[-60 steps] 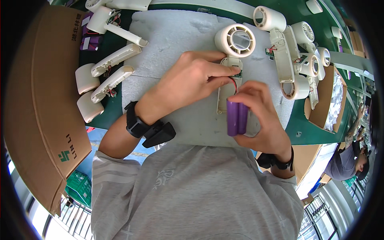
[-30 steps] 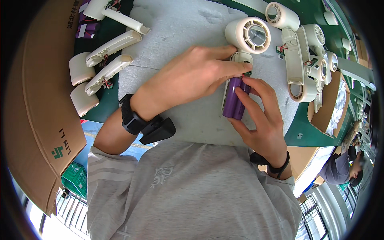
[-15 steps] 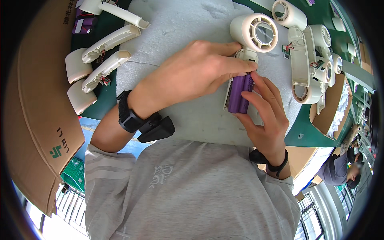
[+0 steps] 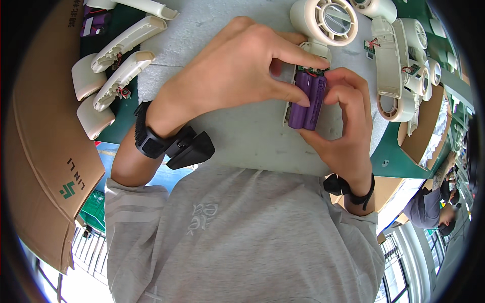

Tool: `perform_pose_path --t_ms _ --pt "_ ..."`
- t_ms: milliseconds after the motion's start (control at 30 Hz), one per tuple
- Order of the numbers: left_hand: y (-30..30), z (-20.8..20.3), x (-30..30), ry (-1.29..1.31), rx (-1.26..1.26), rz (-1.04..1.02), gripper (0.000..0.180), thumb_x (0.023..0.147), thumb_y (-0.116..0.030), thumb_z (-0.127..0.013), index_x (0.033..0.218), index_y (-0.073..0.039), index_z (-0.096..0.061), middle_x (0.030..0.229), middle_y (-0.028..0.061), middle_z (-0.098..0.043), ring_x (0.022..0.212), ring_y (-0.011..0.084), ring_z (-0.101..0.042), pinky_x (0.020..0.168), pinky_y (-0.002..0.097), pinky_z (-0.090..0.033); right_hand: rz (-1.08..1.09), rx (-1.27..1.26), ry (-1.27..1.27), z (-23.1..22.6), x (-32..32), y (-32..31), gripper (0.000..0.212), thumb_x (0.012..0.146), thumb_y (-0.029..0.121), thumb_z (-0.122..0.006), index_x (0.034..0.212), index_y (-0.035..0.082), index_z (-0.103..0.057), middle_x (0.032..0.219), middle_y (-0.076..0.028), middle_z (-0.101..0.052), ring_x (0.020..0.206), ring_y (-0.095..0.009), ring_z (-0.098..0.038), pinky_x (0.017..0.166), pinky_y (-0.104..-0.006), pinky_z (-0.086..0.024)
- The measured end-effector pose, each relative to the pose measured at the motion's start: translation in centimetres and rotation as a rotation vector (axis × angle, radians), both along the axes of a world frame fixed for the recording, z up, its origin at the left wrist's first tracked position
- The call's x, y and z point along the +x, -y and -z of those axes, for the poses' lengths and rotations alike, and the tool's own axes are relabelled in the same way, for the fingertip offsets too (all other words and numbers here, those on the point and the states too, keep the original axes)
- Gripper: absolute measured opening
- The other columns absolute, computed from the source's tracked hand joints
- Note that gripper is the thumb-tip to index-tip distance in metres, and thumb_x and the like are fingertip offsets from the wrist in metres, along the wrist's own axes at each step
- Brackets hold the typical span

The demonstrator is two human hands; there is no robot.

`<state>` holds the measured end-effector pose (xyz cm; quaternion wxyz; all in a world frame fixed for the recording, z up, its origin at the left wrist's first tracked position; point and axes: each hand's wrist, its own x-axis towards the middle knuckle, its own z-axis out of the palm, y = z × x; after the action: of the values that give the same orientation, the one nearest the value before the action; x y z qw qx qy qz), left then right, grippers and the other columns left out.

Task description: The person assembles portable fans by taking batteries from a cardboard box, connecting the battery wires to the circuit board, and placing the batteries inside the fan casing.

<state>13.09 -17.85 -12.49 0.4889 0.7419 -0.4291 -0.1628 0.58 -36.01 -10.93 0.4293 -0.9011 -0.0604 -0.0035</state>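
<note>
Two hands are meeting over a purple battery pack [image 4: 306, 101], centre-right of frame, on the grey work mat [image 4: 242, 136]. Left hand [image 4: 237, 70] is coming in from lower left w/ thumb and forefinger pinching the pack's upper end; right hand [image 4: 348, 126] is cupping its right side, fingers curled round it. Pack is sitting in a cream fan handle shell [image 4: 290, 108], whose round fan head [image 4: 326, 20] is lying just above, top centre-right. More cream fan bodies [image 4: 399, 65] are lying at upper right; loose handle halves [image 4: 118, 60] at upper left. Cardboard box flap [image 4: 45, 151] is filling the left edge. Black wrist bands on both arms.
</note>
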Motion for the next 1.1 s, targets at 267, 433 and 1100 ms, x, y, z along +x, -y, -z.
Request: perform_pose_path --t_ms 267,433,1100 --pt "0.2 0.1 0.0 -0.059 0.021 -0.002 0.05 0.06 -0.012 -0.087 0.109 -0.013 -0.073 0.085 0.004 -0.07 0.057 0.0108 -0.05 0.052 0.0245 -0.043 0.018 0.084 -0.098 0.0 1.0 -0.3 0.071 0.057 -0.011 -0.076 0.117 0.009 -0.043 0.122 -0.011 -0.042 0.106 -0.022 -0.051 0.085 -0.0336 -0.047" --pt "0.5 -0.2 0.4 -0.052 0.027 -0.026 0.05 0.06 -0.009 -0.086 0.108 -0.012 -0.073 0.088 0.0055 -0.071 0.058 0.0101 -0.051 0.053 0.025 -0.044 0.063 0.074 -0.078 -0.2 1.3 -0.6 0.075 0.057 -0.01 -0.077 0.122 0.009 -0.044 0.123 -0.011 -0.041 0.105 -0.022 -0.051 0.081 -0.032 -0.046" --pt "0.4 -0.6 -0.5 -0.114 0.046 -0.044 0.046 0.064 -0.014 -0.083 0.109 -0.015 -0.073 0.093 0.0085 -0.071 0.066 0.02 -0.064 0.068 0.0312 -0.051 0.044 -0.45 0.191 -0.1 -1.9 -0.3 0.069 0.063 0.017 -0.085 0.127 0.006 -0.059 0.119 -0.013 -0.055 0.099 -0.032 -0.057 0.084 -0.0419 -0.049"
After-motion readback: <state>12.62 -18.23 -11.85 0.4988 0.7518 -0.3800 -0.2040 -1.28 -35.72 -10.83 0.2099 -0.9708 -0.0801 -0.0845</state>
